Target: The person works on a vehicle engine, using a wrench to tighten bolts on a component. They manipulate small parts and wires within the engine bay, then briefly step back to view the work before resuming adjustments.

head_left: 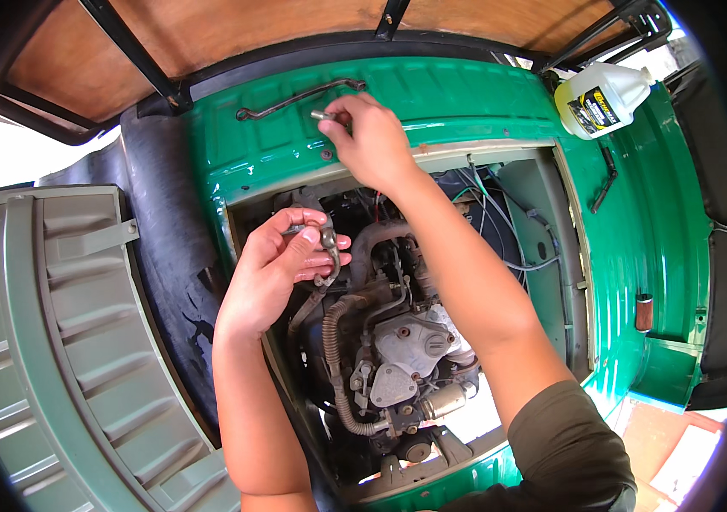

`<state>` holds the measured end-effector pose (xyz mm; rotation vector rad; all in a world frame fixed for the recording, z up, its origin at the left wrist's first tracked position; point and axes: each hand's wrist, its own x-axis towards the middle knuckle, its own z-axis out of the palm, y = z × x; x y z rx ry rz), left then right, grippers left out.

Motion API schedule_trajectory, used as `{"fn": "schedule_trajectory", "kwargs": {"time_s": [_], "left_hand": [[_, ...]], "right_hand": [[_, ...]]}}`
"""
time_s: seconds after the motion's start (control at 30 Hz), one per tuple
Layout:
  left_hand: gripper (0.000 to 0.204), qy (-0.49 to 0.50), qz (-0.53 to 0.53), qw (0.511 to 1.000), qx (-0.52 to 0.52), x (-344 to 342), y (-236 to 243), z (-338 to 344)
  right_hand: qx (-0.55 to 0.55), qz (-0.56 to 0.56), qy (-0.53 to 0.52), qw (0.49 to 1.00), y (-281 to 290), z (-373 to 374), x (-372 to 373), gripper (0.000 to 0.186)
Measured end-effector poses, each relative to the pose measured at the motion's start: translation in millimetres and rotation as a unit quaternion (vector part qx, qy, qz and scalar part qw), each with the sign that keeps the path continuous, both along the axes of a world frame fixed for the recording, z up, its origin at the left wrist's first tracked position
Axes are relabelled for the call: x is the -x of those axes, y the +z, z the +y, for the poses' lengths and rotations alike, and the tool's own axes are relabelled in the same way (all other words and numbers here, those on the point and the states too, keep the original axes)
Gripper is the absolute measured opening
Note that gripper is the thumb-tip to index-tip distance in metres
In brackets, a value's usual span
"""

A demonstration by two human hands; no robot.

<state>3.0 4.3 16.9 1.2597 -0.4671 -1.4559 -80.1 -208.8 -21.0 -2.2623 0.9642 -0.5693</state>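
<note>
**Two Small Metal Parts, One in Each Hand**

Near the middle of the frame, a bent, grey metal fitting point(329, 242) is pinched by the shiny, wet-looking fingers of the left hand point(268, 263). At the upper middle, a short, silver, round metal pin point(320, 115) is pinched between the thumb and fingers of the right hand point(372, 139). A long, dark metal wrench point(282, 104) is seen just beside it, on a green metal panel point(444, 90). Both parts are likely hard, stiff and light. The fitting may be slippery, so its thick end should be gripped; the pin is best held around its sides.
</note>
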Motion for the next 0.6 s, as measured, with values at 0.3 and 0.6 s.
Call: {"fn": "schedule_trajectory", "kwargs": {"time_s": [0.3, 0.6], "left_hand": [[0.025, 0.037, -0.008, 0.999, -0.033, 2, -10, 3], [0.033, 0.005, -0.093, 0.992, -0.085, 7, -17, 1]], "right_hand": [[-0.436, -0.178, 0.096, 0.877, 11, 86, 104, 0.025], [-0.149, -0.123, 0.148, 0.97, 4, 79, 80, 0.02]]}}
